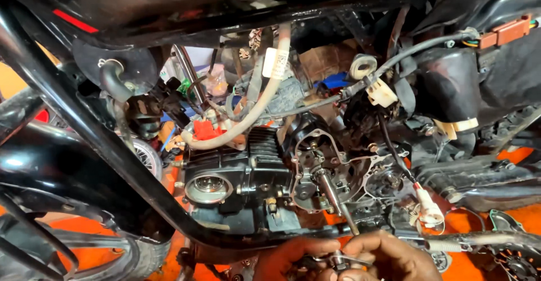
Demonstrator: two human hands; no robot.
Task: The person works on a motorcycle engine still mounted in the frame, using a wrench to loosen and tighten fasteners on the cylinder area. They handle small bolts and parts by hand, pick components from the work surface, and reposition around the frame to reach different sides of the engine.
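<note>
A close view under a motorcycle in a cluttered workshop. The floor (473, 224) is bright orange and shows between the machine's parts along the bottom of the view. A black frame tube (107, 140) slants from upper left down toward the middle, and a spoked front wheel (147, 158) sits behind it at the left.

The engine (253, 168) fills the centre. Its side cover is off, so the open crankcase (332, 174) acts as a shallow housing; inside it are gears, a pale gasket line around the rim and a steel shaft (332, 193) poking out toward the viewer. A round exhaust port (208, 188) gapes on the cylinder's left side. A cream hose (256, 103) loops above the engine, and a white plug (429, 209) dangles on a wire at the right.

At the bottom edge, the person's left hand (287, 261) and right hand (391, 255) meet just below the shaft. The fingers of both are closed around a small metal socket tool (340, 258), held between them and pointing up at the crankcase.
</note>
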